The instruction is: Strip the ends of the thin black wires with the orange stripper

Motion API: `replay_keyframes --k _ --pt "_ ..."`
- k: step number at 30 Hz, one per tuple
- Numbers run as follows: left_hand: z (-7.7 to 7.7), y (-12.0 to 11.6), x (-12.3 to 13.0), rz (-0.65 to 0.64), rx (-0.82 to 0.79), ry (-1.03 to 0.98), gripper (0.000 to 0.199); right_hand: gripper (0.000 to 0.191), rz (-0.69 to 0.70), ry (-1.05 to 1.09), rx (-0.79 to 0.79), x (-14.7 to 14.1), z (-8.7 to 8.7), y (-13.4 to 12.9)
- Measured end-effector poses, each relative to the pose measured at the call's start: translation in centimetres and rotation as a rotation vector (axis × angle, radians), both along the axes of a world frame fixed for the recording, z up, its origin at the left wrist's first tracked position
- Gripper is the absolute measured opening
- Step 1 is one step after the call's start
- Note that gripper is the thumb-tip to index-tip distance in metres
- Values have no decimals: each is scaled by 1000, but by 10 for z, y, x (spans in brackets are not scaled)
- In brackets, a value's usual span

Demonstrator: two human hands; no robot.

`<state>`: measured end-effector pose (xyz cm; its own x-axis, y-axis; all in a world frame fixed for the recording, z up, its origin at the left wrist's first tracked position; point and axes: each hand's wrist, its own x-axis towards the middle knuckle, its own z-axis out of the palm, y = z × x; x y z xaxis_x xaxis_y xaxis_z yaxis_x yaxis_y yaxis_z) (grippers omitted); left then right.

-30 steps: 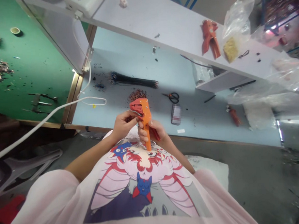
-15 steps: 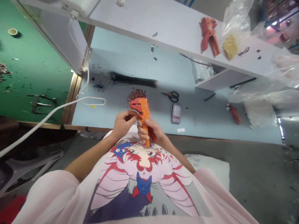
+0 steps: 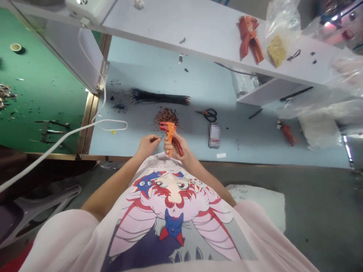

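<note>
My right hand (image 3: 176,146) is wrapped round the handle of an orange and red wire stripper (image 3: 169,130), its head pointing away from me over the table. Just to its left, my left hand (image 3: 149,145) pinches a thin dark wire (image 3: 161,137), whose tip sticks out toward the tool without touching it. Past the stripper's head lies a heap of small copper-coloured and dark scraps (image 3: 165,114). Farther back a long bundle of black wires (image 3: 160,97) rests on the light blue tabletop.
Scissors (image 3: 208,115) and a small pale rectangular object, blurred out, (image 3: 214,135) lie right of my hands. A white cable (image 3: 109,123) loops over the table's left side. A raised shelf (image 3: 173,24) at the back holds another red stripper (image 3: 249,39). Plastic bags (image 3: 320,128) sit far right.
The stripper has moved away from my body and tilted, and its handle is more squeezed together. My left hand has drawn back from its jaws, and the wire tip now shows.
</note>
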<state>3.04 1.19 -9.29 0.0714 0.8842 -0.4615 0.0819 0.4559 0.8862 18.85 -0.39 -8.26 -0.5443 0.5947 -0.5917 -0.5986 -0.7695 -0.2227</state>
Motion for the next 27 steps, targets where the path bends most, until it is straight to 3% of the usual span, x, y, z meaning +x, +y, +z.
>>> replay_keyframes --k 2,6,9,12,15,20,27 --pt "-17 4 -5 10 -52 35 11 36 -57 -62 9 5 -15 3" --pt "-49 13 -24 71 -171 104 13 24 -114 -477 64 25 -39 -3" --pt "-60 23 -44 140 -211 141 16 18 -146 -720 74 45 -52 -17" --pt "-57 37 -64 166 -193 160 14 17 -176 -937 80 66 -64 -33" --pt "-43 46 -80 131 -139 202 12 17 -123 -1177 107 84 -76 -46" --pt "-23 42 -97 14 -47 447 18 21 148 -1518 196 97 -95 -52" --pt "-12 8 -108 -216 11 960 14 32 540 -1694 521 75 -109 -31"
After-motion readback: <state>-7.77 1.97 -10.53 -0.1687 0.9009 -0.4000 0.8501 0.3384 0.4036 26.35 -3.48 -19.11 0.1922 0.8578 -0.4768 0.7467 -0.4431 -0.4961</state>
